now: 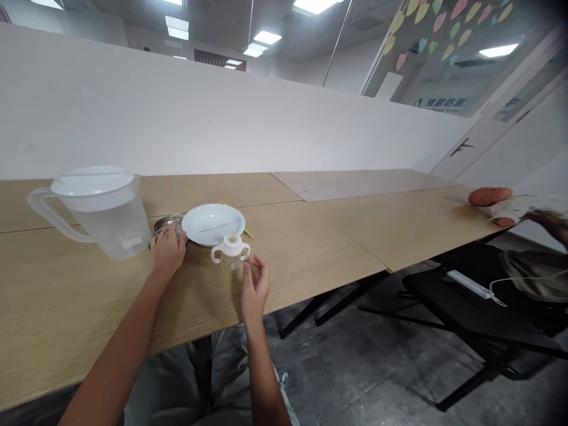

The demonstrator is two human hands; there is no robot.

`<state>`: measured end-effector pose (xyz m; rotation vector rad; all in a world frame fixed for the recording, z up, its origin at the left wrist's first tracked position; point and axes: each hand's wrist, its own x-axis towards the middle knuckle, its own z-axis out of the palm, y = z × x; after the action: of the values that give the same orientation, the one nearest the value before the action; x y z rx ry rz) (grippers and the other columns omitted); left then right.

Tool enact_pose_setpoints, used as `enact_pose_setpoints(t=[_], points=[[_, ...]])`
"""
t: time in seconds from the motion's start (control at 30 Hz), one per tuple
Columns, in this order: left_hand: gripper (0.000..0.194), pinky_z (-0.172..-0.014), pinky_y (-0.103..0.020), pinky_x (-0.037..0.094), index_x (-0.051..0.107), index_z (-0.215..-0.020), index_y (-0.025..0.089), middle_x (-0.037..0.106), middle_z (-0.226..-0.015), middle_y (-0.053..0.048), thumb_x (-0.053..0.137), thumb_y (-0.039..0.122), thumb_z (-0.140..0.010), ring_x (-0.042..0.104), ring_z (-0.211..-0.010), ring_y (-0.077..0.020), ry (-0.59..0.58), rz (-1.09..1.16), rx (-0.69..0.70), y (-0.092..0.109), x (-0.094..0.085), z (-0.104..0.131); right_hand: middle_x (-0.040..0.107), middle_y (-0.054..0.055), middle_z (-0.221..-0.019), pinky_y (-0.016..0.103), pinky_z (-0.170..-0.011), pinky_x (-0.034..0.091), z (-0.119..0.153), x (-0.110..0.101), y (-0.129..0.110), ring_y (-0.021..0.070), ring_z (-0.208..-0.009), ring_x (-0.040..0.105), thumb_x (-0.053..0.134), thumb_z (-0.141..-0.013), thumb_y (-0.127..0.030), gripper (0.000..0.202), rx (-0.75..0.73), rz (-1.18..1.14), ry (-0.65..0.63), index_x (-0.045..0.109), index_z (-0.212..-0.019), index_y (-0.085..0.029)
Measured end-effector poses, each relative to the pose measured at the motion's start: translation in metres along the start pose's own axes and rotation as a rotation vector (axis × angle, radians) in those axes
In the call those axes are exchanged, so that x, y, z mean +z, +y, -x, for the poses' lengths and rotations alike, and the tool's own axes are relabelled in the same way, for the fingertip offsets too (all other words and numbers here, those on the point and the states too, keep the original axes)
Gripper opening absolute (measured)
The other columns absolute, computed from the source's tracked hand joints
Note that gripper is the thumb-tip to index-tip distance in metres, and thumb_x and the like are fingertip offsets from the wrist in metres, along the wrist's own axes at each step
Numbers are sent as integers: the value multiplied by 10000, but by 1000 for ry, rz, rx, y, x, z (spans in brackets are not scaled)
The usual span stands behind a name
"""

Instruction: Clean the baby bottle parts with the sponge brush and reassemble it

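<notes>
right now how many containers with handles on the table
2: the pitcher, left of the left hand, and the small bottle, beside the right hand. The left hand partly hides a metal container, which may have one.

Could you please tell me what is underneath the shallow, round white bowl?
A thin green tip sticks out at the right of the bowl, and a small yellow piece shows past its far rim. Anything else underneath is covered.

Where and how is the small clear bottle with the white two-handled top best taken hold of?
Probably by its right white loop handle, coming from the right with the right hand: the small clear bottle stands upright, and that loop juts sideways towards the hand's parted thumb and fingers.
</notes>
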<state>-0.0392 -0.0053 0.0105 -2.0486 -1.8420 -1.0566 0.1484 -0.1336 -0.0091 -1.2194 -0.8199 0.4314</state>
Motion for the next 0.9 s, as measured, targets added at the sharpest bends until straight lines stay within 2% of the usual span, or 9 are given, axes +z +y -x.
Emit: enact_pose_setpoints(t=[0.1,0.2,0.4,0.63,0.83,0.9], points=[[519,-910,-486,371,521,-1284,75,681,-965,-215,282,373,-933,609,-982,-338,-24,-95,-27,-1,0,1,627,83,-1059,372,-965,425,1,-1,0,199,-1031,577,550,-851,-444,386,15,-30,-18,552,-1127,-173],[501,-865,-479,377,576,-1214,92,678,-806,-185,264,367,-936,635,-845,-317,6,-154,-20,-2,-1,1,630,82,-1052,369,-955,432,1,-1,0,195,-1015,583,550,-852,-440,382,33,-55,-28,552,-1121,-169],[486,-824,-451,378,671,-914,129,645,-659,-146,243,359,-934,627,-713,-286,-32,-271,2,-1,-4,0,637,78,-1035,358,-932,445,0,-1,-1,187,-990,591,546,-859,-428,355,24,-58,-30,559,-1104,-172],[441,-788,-430,391,664,-746,149,638,-618,-131,295,331,-905,606,-610,-258,-61,-273,7,5,-10,1,637,70,-1013,359,-941,438,1,0,-2,189,-981,596,548,-856,-427,355,39,-77,-31,560,-1102,-170],[476,-700,-415,424,683,-813,111,664,-690,-177,270,327,-907,627,-649,-299,-183,-276,-50,9,-12,1,647,67,-993,364,-933,437,0,0,-2,193,-965,600,558,-847,-442,359,56,-91,-37,584,-1073,-164],[476,-704,-415,430,687,-840,104,675,-741,-192,266,318,-906,634,-694,-309,-193,-259,-55,8,-12,0,653,70,-987,358,-916,443,0,0,-2,194,-953,603,557,-847,-442,339,58,-86,-48,608,-1028,-160]])
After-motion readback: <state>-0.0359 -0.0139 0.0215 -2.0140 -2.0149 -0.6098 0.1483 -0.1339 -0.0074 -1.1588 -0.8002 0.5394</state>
